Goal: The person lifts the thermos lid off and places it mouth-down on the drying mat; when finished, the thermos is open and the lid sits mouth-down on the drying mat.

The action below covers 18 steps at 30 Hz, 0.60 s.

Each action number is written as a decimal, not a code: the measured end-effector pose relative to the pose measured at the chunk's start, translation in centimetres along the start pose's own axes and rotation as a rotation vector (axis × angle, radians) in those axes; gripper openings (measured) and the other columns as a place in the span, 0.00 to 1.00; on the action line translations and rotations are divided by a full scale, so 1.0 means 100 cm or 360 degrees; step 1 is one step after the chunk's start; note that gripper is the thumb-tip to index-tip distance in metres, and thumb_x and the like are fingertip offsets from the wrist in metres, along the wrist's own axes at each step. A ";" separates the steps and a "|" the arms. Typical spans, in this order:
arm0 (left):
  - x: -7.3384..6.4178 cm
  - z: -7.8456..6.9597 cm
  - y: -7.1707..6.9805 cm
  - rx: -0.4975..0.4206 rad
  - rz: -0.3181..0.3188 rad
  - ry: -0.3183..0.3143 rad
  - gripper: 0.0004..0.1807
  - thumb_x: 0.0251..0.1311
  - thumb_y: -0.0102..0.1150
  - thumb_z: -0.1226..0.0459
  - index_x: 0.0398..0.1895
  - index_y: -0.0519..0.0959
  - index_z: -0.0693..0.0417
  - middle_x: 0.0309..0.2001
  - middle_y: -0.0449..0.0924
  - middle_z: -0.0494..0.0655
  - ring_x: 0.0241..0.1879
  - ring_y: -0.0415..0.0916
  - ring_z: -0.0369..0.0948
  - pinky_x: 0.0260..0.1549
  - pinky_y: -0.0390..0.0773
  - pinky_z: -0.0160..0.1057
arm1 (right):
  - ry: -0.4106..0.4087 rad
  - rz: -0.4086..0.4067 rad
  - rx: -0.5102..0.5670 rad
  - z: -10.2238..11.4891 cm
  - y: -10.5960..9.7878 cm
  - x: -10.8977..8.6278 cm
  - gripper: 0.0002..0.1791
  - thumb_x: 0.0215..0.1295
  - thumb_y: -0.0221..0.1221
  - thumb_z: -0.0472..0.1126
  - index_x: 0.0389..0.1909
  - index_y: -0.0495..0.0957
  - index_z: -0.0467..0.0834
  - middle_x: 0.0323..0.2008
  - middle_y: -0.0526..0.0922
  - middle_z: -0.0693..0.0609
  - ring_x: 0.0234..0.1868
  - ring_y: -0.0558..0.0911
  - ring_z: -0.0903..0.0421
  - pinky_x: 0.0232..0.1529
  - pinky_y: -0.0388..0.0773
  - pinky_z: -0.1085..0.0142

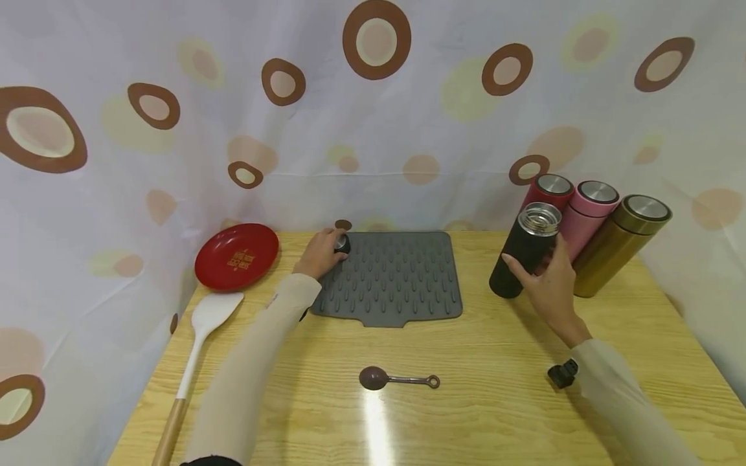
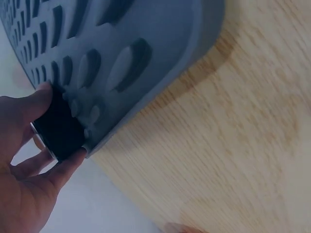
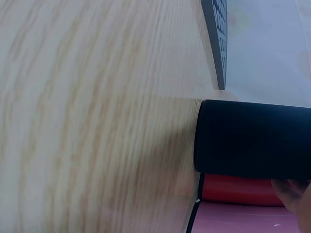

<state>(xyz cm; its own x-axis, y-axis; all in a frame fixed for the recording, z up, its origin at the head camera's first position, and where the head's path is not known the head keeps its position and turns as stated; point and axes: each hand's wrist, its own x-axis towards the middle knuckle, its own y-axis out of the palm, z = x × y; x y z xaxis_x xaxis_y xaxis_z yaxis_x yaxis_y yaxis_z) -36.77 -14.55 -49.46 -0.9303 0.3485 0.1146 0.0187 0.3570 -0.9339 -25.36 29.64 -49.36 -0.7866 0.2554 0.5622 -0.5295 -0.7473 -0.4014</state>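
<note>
With thumb and fingers, my left hand [image 1: 322, 252] grips a black flask lid [image 1: 342, 243] with a silvery top. The lid rests at the far left corner of the grey ridged mat [image 1: 402, 281]; in the left wrist view the black lid [image 2: 59, 126] sits against the mat's small bumps. My right hand [image 1: 550, 285] holds a black vacuum flask [image 1: 522, 249] around its body. This flask stands upright without a lid, its steel threaded mouth showing. In the right wrist view the black flask [image 3: 252, 140] has its base on the table, and fingertips show at its side.
Close behind and right of the black flask stand a red flask [image 1: 552, 188], a pink flask [image 1: 588, 217] and a gold flask [image 1: 620, 243], all lidded. A red plate [image 1: 236, 257] and a white spatula [image 1: 195, 346] lie left. A brown spoon [image 1: 399, 378] lies in front of the mat.
</note>
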 end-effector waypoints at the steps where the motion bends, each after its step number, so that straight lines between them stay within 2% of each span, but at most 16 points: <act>1: 0.001 -0.001 0.001 0.0033 -0.0006 -0.0001 0.33 0.66 0.72 0.65 0.71 0.73 0.64 0.64 0.76 0.66 0.60 0.79 0.60 0.60 0.79 0.55 | 0.0005 -0.0008 0.0005 0.000 0.001 0.000 0.47 0.56 0.78 0.37 0.75 0.65 0.43 0.55 0.80 0.43 0.45 0.76 0.74 0.40 0.71 0.87; 6: 0.000 -0.009 0.005 0.0190 0.0002 -0.0076 0.32 0.69 0.69 0.63 0.73 0.71 0.63 0.64 0.75 0.68 0.58 0.80 0.62 0.55 0.82 0.56 | 0.0006 0.0017 0.0008 -0.001 0.006 -0.001 0.47 0.57 0.78 0.38 0.76 0.65 0.43 0.55 0.79 0.43 0.45 0.76 0.72 0.40 0.70 0.86; 12: -0.002 -0.020 0.006 0.0219 0.0006 -0.0196 0.30 0.71 0.67 0.63 0.73 0.71 0.63 0.68 0.72 0.68 0.65 0.72 0.65 0.60 0.79 0.58 | 0.0013 0.0014 -0.0016 -0.001 0.009 -0.002 0.47 0.58 0.77 0.39 0.76 0.64 0.41 0.55 0.78 0.43 0.45 0.75 0.69 0.40 0.68 0.83; 16: -0.003 -0.025 0.005 0.0240 -0.0075 -0.0180 0.28 0.69 0.69 0.63 0.69 0.75 0.64 0.67 0.72 0.67 0.63 0.72 0.65 0.60 0.78 0.60 | -0.0010 -0.0004 -0.0009 -0.001 0.008 0.000 0.47 0.58 0.77 0.38 0.76 0.64 0.42 0.54 0.78 0.44 0.44 0.75 0.68 0.39 0.68 0.82; 18: -0.002 -0.026 0.005 0.0249 -0.0082 -0.0176 0.27 0.70 0.68 0.63 0.68 0.75 0.64 0.66 0.73 0.67 0.62 0.72 0.65 0.60 0.76 0.60 | -0.0026 0.0000 0.0001 0.000 0.008 0.002 0.47 0.58 0.77 0.38 0.76 0.64 0.43 0.55 0.78 0.44 0.44 0.75 0.68 0.40 0.69 0.82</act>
<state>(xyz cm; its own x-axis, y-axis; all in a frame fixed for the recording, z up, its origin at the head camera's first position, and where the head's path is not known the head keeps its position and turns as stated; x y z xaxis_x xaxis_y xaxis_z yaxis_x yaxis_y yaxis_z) -35.59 -12.20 -49.09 -0.9632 0.2330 0.1337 -0.0791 0.2297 -0.9700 -25.90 29.13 -49.60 -0.7814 0.2454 0.5738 -0.5294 -0.7475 -0.4012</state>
